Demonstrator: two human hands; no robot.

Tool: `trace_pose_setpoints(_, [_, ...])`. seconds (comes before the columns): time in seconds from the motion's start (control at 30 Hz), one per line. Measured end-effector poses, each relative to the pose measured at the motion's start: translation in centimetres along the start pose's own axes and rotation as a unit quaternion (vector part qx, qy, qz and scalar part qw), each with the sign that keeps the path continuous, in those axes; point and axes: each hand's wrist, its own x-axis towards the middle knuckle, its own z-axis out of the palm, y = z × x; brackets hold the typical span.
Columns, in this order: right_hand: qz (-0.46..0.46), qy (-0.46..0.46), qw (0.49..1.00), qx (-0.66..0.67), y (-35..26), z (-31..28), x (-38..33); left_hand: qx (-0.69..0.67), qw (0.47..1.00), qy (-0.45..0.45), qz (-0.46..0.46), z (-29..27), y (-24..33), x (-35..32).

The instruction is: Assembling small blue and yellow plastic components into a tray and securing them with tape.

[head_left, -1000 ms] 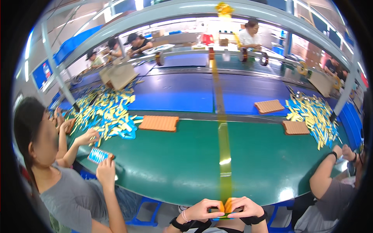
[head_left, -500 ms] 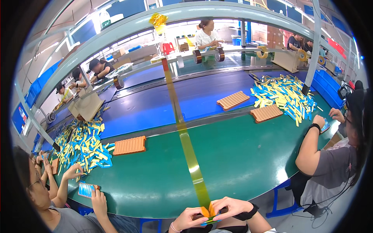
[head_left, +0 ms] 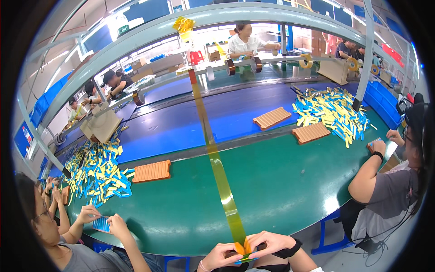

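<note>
At the near table edge, my left hand (head_left: 217, 257) and my right hand (head_left: 271, 243) meet, fingers pinched. Between them is a small blue strip (head_left: 248, 260), mostly hidden by the fingers, along with the lower end of a clear yellow tape (head_left: 222, 181). Orange covers (head_left: 247, 245) show at the fingertips. The tape stretches from a reddish end piece (head_left: 192, 76) on the overhead rail, across the table, down to my hands. A dark band circles my right wrist.
Orange ribbed trays (head_left: 152, 171) lie on the green table (head_left: 281, 190). Heaps of blue and yellow strips (head_left: 333, 111) stand left and right. Co-workers (head_left: 45, 226) sit close on both sides. Tape rolls (head_left: 256, 64) hang on a rail beyond the blue belt (head_left: 172, 129).
My hands stay nearly still at the tape's end. The left co-worker's hands have come together over a tray of blue strips. Across the table, a person in white has stretched out an arm.
</note>
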Motion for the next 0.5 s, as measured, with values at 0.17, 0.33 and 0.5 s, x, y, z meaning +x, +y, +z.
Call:
trace_pose_setpoints(0.17, [-0.004,-0.006,1.000,0.003,0.3,0.1,0.0,0.011,1.000,0.005,-0.004,0.0,0.1,-0.2])
trace_pose_setpoints(0.33, [0.004,-0.007,1.000,0.004,0.0,0.3,-0.1,0.039,0.999,0.020,-0.008,-0.6,0.2,-0.6])
trace_pose_setpoints(0.5, [0.020,-0.023,1.000,-0.003,0.2,0.1,0.5,0.079,0.949,0.295,0.082,-0.3,6.6,0.4])
